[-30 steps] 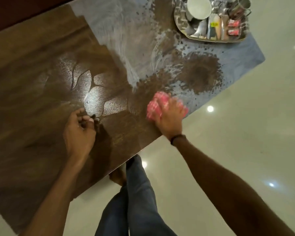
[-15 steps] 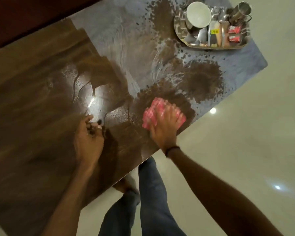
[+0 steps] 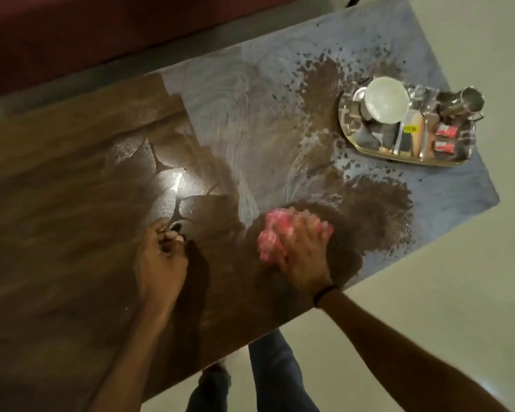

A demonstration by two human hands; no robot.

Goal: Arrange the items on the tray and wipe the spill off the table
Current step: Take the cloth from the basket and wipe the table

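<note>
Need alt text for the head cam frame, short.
Seen from above, a person's right hand presses a pink cloth onto a wet brown spill on a wooden table, while the left hand rests curled on the tabletop. A metal tray at the far right corner holds a white cup, a steel mug and sachets.

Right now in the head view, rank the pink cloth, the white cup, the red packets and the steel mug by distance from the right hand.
1. Pink cloth: under the right hand.
2. White cup: tray's left end.
3. Red packets: tray's near right.
4. Steel mug: tray's far right corner, only narrowly beyond the packets.
</note>
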